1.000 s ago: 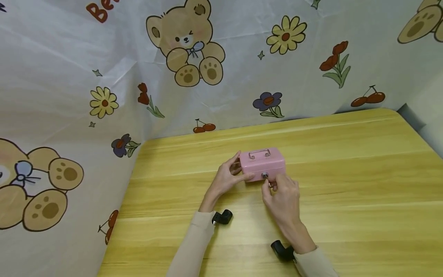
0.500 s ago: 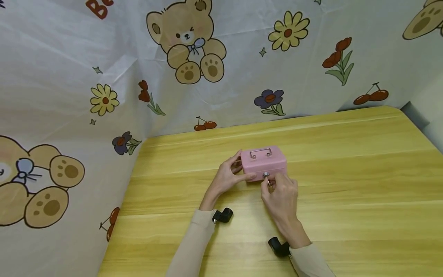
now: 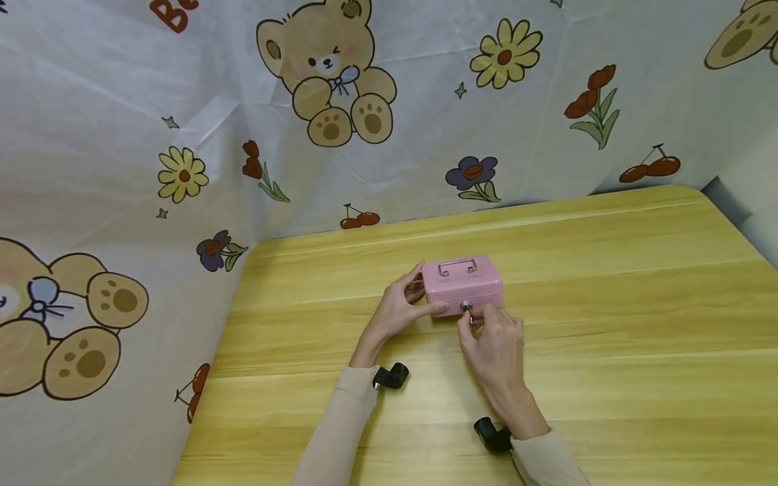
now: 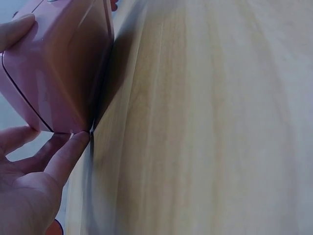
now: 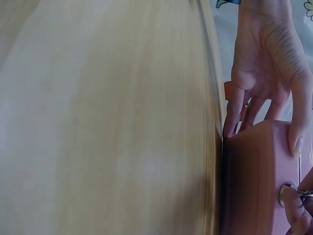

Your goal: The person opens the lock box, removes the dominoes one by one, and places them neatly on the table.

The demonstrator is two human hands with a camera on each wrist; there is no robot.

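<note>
A small pink cash box (image 3: 440, 290) with a wire handle (image 3: 457, 267) on its lid sits on the table, lid down. My left hand (image 3: 392, 314) holds it by its left end, the thumb on the front face and the fingers against the side. In the front is a round silver lock (image 5: 282, 194). My right hand (image 3: 495, 344) pinches a small metal key (image 5: 306, 194) at this lock, with a ring hanging from it. The fingers hide most of the key, so how deep it sits cannot be told.
The wood-grain table (image 3: 608, 290) extends around the box on all sides. Behind and to the left hangs a white cloth (image 3: 419, 121) printed with bears and flowers. A black wrist camera (image 3: 394, 376) is strapped to the left forearm, another black camera (image 3: 491, 435) to the right.
My right wrist has shifted slightly left while the fingers stay at the lock. The box and my left hand keep their places, and the head view has moved a little.
</note>
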